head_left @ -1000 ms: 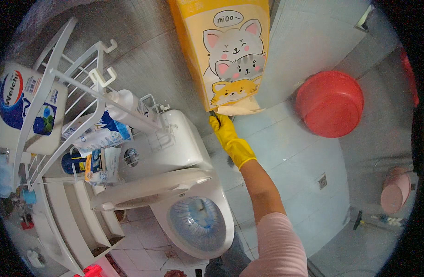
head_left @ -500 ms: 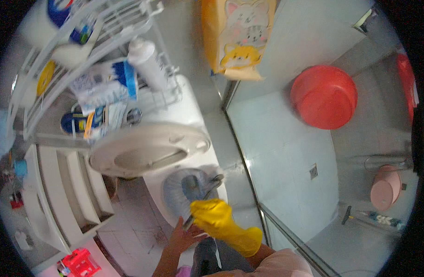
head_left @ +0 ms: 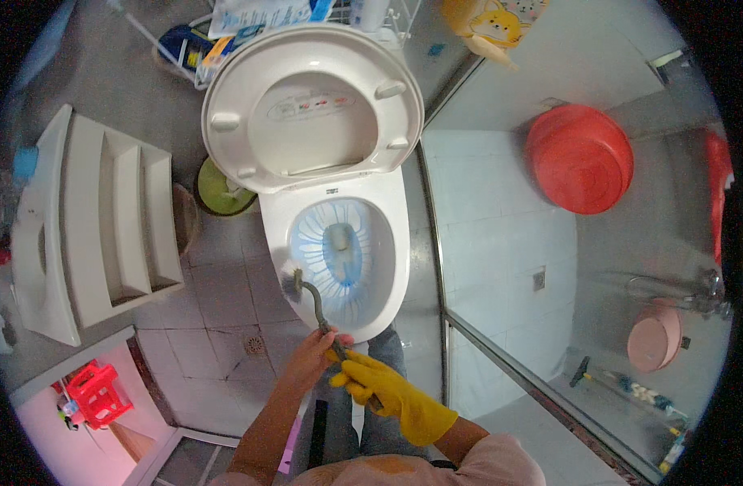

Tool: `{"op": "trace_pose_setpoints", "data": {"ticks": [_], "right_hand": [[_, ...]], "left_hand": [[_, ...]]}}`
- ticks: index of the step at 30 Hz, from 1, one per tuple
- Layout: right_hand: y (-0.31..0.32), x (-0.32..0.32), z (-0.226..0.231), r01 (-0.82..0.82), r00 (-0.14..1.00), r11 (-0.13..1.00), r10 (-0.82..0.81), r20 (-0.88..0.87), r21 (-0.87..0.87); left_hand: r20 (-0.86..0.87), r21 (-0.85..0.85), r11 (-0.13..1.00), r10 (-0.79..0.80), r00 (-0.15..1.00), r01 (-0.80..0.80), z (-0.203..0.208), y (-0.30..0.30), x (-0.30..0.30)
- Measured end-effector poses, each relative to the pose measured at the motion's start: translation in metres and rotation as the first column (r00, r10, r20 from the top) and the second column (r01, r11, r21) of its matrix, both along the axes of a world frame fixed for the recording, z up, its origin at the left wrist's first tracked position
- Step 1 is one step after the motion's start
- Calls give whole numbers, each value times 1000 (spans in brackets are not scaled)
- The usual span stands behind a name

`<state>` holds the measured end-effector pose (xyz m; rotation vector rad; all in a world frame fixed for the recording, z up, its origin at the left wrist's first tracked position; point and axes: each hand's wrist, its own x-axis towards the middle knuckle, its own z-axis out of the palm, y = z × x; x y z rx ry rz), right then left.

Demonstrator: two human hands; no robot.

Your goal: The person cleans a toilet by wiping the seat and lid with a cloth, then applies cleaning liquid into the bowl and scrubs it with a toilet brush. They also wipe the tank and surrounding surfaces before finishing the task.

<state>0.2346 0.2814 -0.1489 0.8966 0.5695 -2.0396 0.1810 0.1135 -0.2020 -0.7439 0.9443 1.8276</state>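
Observation:
A toilet brush [head_left: 312, 300] with a curved grey handle is in both my hands. My bare left hand [head_left: 313, 356] grips the handle's upper part. My right hand [head_left: 387, 393], in a yellow rubber glove, closes round the lower part, near my body. The pale bristle head [head_left: 292, 282] is over the left rim of a white toilet [head_left: 394, 300]; I cannot tell whether it touches. Blue liquid [head_left: 319, 243] streaks the inside of the bowl, with water in the drain. The seat and lid [head_left: 215, 97] are raised.
Left are a white shelved cabinet [head_left: 88, 235] and a green bin [head_left: 221, 190]. A glass partition's metal frame [head_left: 440, 275] runs along the right. Beyond it are a red basin [head_left: 580, 159] and a pink basin [head_left: 655, 336]. A red basket [head_left: 100, 394] stands lower left.
The brush has come up out of the bowl to its left rim, its head now pointing left. My left hand has moved onto the handle. The view has shifted, showing the bowl more squarely.

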Motion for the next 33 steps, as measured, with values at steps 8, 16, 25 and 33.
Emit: {"op": "trace_pose_setpoints", "data": {"ticks": [8, 16, 25, 33], "right_hand": [[14, -32, -180, -91, 989, 715, 148, -22, 693], [-18, -36, -225, -171, 957, 730, 283, -65, 662], [-77, -49, -236, 24, 943, 907, 119, -312, 420], [-31, -91, -211, -17, 971, 918, 109, -211, 396]], "left_hand": [[-305, -893, 397, -879, 368, 210, -146, -53, 191], [12, -908, 219, -840, 543, 359, -178, -47, 291], [-3, -930, 193, -854, 519, 313, -168, -26, 282], [-19, -952, 178, -847, 531, 251, -167, -18, 278]]}}
